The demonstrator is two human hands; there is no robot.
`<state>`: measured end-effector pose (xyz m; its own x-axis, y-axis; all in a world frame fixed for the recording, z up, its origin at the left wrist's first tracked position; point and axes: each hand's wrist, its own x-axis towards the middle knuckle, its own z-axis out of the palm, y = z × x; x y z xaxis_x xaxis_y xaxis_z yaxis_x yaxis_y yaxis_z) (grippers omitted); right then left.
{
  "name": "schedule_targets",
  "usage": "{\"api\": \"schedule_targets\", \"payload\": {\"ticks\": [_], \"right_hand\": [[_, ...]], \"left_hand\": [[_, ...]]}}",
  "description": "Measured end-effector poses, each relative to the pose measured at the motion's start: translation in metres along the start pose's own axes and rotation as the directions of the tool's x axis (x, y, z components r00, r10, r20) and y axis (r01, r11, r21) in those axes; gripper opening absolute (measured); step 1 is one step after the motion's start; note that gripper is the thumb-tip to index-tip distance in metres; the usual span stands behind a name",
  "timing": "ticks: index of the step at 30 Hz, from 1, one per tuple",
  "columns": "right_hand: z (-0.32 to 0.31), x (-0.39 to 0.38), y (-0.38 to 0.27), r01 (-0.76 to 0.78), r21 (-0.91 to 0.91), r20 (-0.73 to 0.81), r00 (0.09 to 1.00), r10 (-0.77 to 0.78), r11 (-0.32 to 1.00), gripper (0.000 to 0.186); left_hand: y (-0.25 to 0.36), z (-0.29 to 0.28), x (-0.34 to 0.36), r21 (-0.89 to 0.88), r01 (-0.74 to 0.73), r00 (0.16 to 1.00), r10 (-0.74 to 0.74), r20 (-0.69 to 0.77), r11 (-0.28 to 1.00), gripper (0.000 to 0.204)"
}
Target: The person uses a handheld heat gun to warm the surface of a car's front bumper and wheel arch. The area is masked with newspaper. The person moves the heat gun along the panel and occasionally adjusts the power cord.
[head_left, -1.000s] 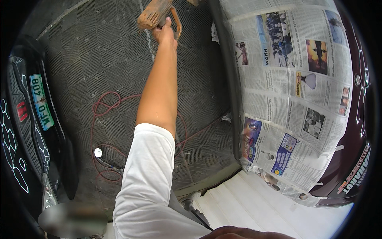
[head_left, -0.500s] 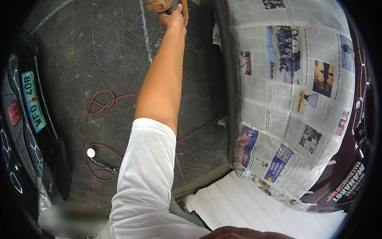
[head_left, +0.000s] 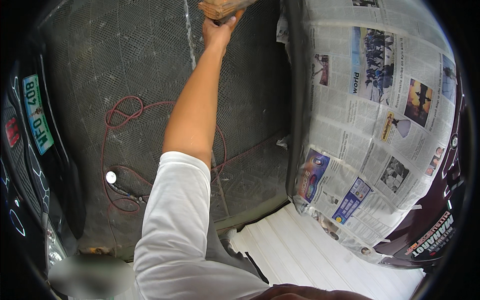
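Observation:
My left arm, in a white sleeve, reaches straight ahead to the top of the view. At its end my left hand [head_left: 216, 35] is closed around the underside of a brown, wood-coloured block-like thing [head_left: 222, 8]. My thumb lies along its right side, next to a narrow strip that slants down. The upper part of this thing is cut off by the picture's edge, so its exact kind cannot be made out. My right hand is not in view.
Newspaper sheets [head_left: 345, 120] cover the maroon vehicle panel [head_left: 440, 200] on the right. A black car's front with a green-and-blue plate [head_left: 37, 115] stands left. A red hose [head_left: 104, 145] loops over the dark textured floor [head_left: 150, 60]. White ribbed panelling [head_left: 280, 240] lies at the lower right.
The brown thing has turned in my left hand's grip and shows a broader face. My forearm has shifted slightly left in the picture, and the whole view has moved a little.

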<state>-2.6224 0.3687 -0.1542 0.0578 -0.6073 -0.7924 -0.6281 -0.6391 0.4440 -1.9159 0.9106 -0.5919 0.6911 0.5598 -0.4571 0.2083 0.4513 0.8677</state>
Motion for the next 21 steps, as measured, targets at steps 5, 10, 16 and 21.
{"api": "schedule_targets", "payload": {"ticks": [5, 10, 16, 21], "right_hand": [[-0.012, -0.046, 0.046, -0.011, -0.025, -0.009, 1.0, 0.011, 1.0, 0.04], [0.006, -0.078, 0.047, -0.088, -0.03, -0.022, 0.996, 0.088, 0.996, 0.039], [-0.016, -0.076, 0.027, -0.067, -0.031, -0.044, 0.997, 0.065, 0.997, 0.037], [-0.01, -0.075, 0.023, -0.074, -0.06, -0.037, 0.997, 0.072, 0.995, 0.037]], "left_hand": [[-0.048, -0.033, -0.04, 0.148, 0.026, 0.98, -0.054, 0.189, 0.989, 0.054], [-0.084, -0.049, -0.121, 0.364, 0.053, 0.931, -0.178, 0.318, 0.93, 0.062], [-0.124, -0.11, -0.205, 0.557, 0.015, 0.841, -0.312, 0.443, 0.83, 0.057], [-0.13, -0.128, -0.244, 0.537, -0.241, 0.805, -0.143, 0.577, 0.809, 0.048]]}}
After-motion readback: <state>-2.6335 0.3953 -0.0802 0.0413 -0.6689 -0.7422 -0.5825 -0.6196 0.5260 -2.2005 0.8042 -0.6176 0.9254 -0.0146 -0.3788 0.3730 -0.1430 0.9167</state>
